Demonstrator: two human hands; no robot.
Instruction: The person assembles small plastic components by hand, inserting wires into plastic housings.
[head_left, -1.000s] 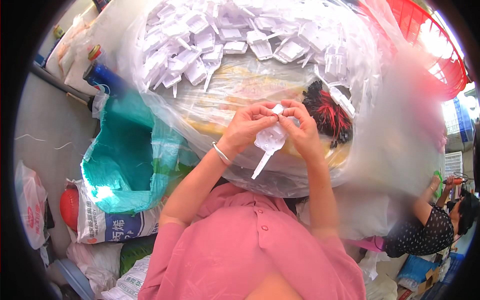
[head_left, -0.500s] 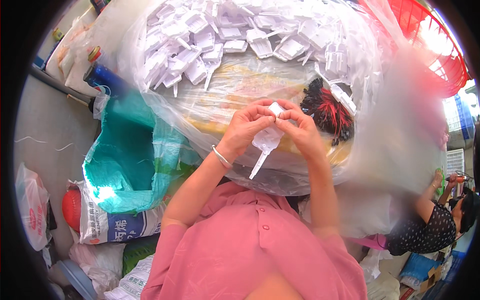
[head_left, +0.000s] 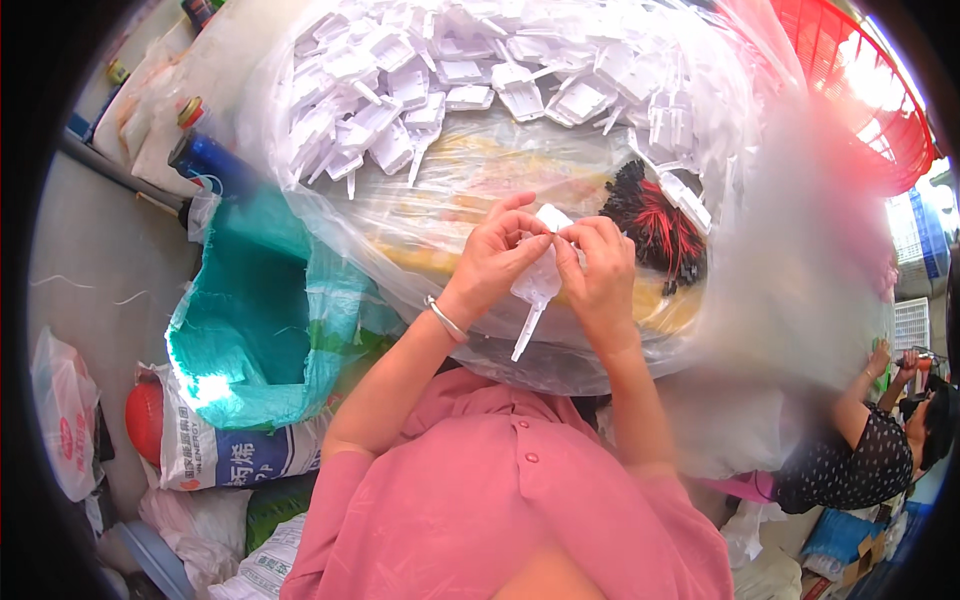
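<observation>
White plastic piece (head_left: pixel 540 284) sits between my two hands, above the clear plastic sheet (head_left: pixel 440 205), its narrow stem now swung slightly rightward. My left hand (head_left: pixel 492 252) pinches it by thumb and fingertips; my right hand (head_left: pixel 602 275) has turned, thumb and forefinger pinching at the same spot. Upper fingers have drawn back, baring the top end, so I judge the fiddly fingertip work unfinished; what lies between the tips I cannot tell.
</observation>
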